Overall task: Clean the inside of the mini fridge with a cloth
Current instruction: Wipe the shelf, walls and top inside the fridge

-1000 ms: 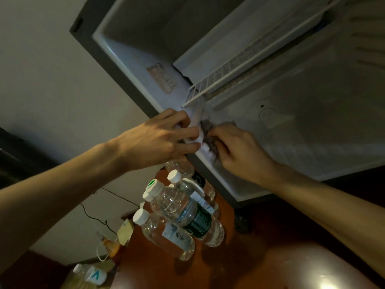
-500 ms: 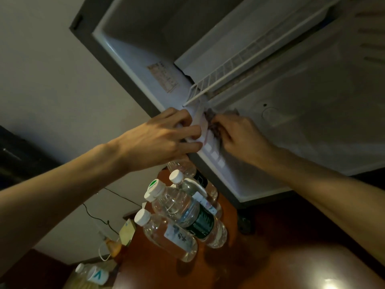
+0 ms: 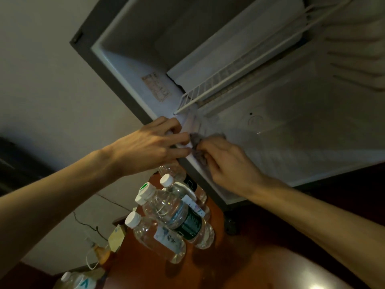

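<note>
The open mini fridge (image 3: 291, 147) fills the upper right, its white inside tilted in the head view. My right hand (image 3: 227, 161) presses a dark crumpled cloth (image 3: 196, 142) against the inner left wall near the front edge. My left hand (image 3: 152, 147) grips the white front frame of the fridge (image 3: 183, 145) right beside the cloth, fingers curled over the edge. A white wire shelf (image 3: 233, 84) crosses the fridge above both hands.
Several water bottles (image 3: 173, 215) with white caps stand on the reddish wooden surface (image 3: 239, 263) just below the hands. Another bottle (image 3: 77, 281) and a small box (image 3: 116, 236) sit at the lower left. A plain wall (image 3: 41, 80) lies to the left.
My right hand slid the cloth up along the inner wall, then back down toward the front edge. My left hand stayed on the frame.
</note>
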